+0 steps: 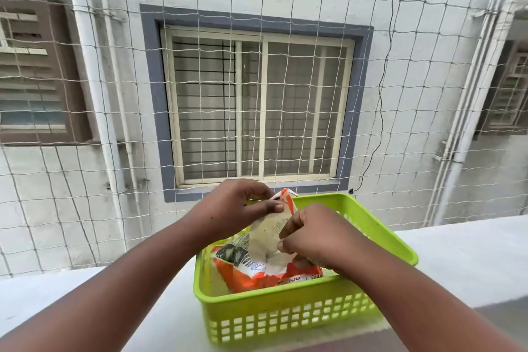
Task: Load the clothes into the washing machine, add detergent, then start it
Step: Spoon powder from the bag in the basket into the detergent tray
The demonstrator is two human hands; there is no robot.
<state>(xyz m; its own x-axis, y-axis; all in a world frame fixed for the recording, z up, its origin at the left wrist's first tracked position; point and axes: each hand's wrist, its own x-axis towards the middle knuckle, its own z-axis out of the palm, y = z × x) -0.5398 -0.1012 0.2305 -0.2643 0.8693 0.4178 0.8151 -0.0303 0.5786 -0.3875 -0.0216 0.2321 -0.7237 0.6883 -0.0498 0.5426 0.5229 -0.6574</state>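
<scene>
Background: netted balcony, window (258, 107) at 12 o'clock.
Ledge (457, 260): bears green basket (285, 320).
Detergent packet (265, 254): in basket.
Left hand (243, 206): pinches packet top.
Right hand (314, 240): pinches packet's 3 o'clock edge.

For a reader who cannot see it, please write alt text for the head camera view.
Both hands hold an orange and white detergent packet standing in a green plastic basket on a pale ledge: the left hand pinches its top, the right hand grips its side. Behind, netting covers a wall with a barred window.
</scene>
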